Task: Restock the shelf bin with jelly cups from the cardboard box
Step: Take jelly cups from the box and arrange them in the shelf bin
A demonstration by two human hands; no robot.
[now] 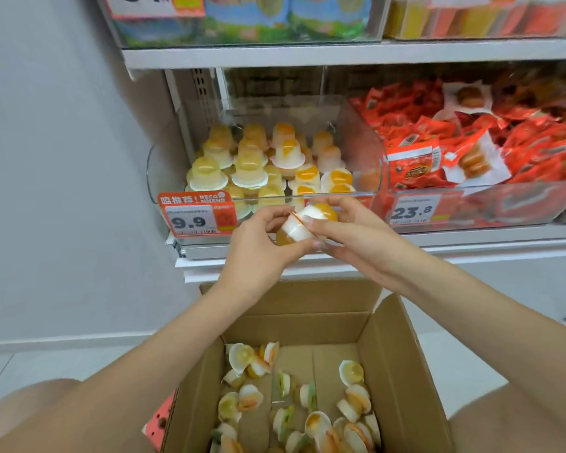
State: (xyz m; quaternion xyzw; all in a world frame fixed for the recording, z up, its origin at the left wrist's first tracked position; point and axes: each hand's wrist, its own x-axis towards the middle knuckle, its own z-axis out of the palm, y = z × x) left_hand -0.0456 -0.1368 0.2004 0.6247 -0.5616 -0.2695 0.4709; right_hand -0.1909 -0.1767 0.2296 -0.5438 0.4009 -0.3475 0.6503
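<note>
Both hands are holding jelly cups just in front of the bin's front wall, below its rim and above the open box. The left hand [262, 238] is gripping a cup [291, 232] from the left side, with its fingers curled round the amber end, and the right hand [343, 233] is pinching a second cup [322, 213] whose orange dome is pointing to the right. The two cups seem to be joined at their white lids, and I think the person is pulling them apart, because the cups in the bin [366, 193] are standing singly with the dome up. So the cups are lying between the two palms, touching the fingertips of both hands, and they are not yet over the rim. In the bin the yellow cups are standing at the left side and the orange ones at the right side, probably to keep the flavours sorted; the front right corner is less full, so the orange cup may be going there. The box [402, 371] is standing on the floor under the shelf edge, near the person's knees, so that each reach is short. Many cups are lying loose on its bottom, mostly toward the near edge, so the task is far from finished. A price tag [193, 220] is hanging at the bin's front left corner.
</note>
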